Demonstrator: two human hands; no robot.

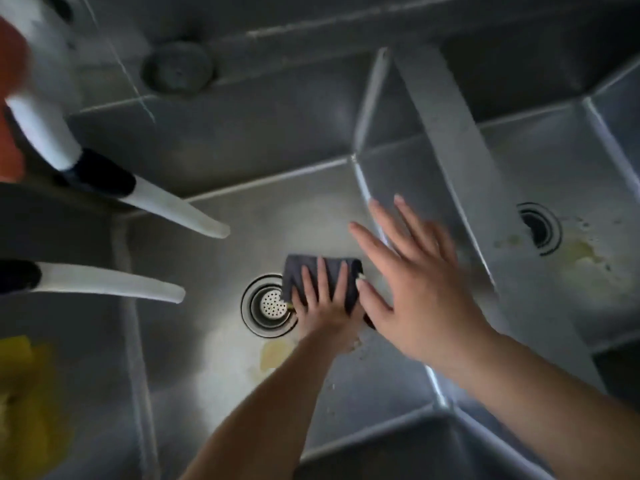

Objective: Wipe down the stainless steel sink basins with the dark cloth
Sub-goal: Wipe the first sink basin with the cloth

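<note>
A folded dark cloth [334,271] lies on the floor of the left sink basin [304,216], just right of the round drain strainer [269,304]. My left hand [322,303] presses flat on the cloth with fingers spread over it. My right hand [412,271] hovers open above the basin next to the steel divider [453,140], fingers apart, holding nothing. The right basin [568,168] lies beyond the divider, with a dark drain [539,229] and yellowish residue [581,252] on its floor.
Two white curved spouts [180,211] [114,282] reach over the left basin from the left. A yellowish stain [275,353] sits below the strainer. A yellow object [24,393] lies on the left counter, an orange one [10,109] at the upper left.
</note>
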